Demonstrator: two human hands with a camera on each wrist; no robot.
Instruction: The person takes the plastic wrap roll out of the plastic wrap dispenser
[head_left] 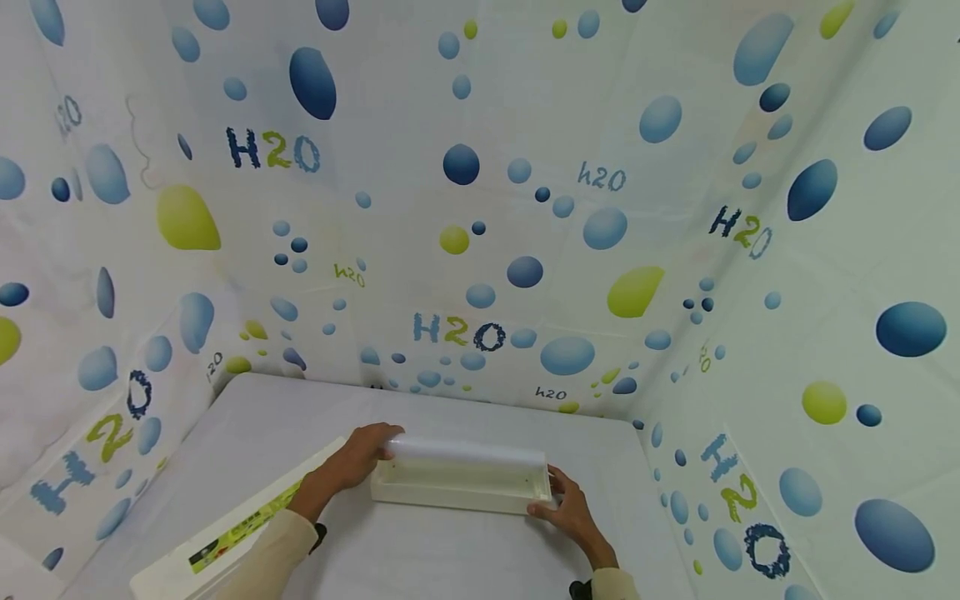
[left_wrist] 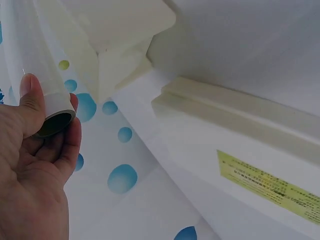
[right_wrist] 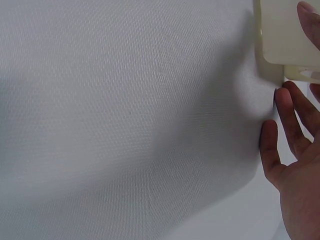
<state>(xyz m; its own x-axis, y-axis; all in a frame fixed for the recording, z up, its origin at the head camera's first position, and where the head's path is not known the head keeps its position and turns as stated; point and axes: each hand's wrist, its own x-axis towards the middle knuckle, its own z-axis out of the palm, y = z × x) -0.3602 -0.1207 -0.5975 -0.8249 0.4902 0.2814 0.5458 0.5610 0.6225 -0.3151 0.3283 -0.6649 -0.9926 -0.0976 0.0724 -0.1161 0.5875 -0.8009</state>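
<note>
My left hand (head_left: 356, 458) grips the left end of a roll of clear plastic film (head_left: 472, 451). In the left wrist view, the thumb lies along the film and the fingers curl around the open end of its core (left_wrist: 56, 125). The roll sits over the back of a long cream dispenser box (head_left: 457, 497), whose inside shows below it. At the box's right end, my right hand (head_left: 567, 504) holds the corner, thumb on the front and fingers behind. The right wrist view shows that thumb (right_wrist: 310, 22) on the cream plastic.
A long cream lid (head_left: 168, 568) with a yellow-green label (head_left: 243, 529) lies slanted on the left, partly under my left forearm. White cloth covers the table (head_left: 420, 554). Walls of printed bubble-pattern sheet (head_left: 390, 233) stand around the table's back and sides.
</note>
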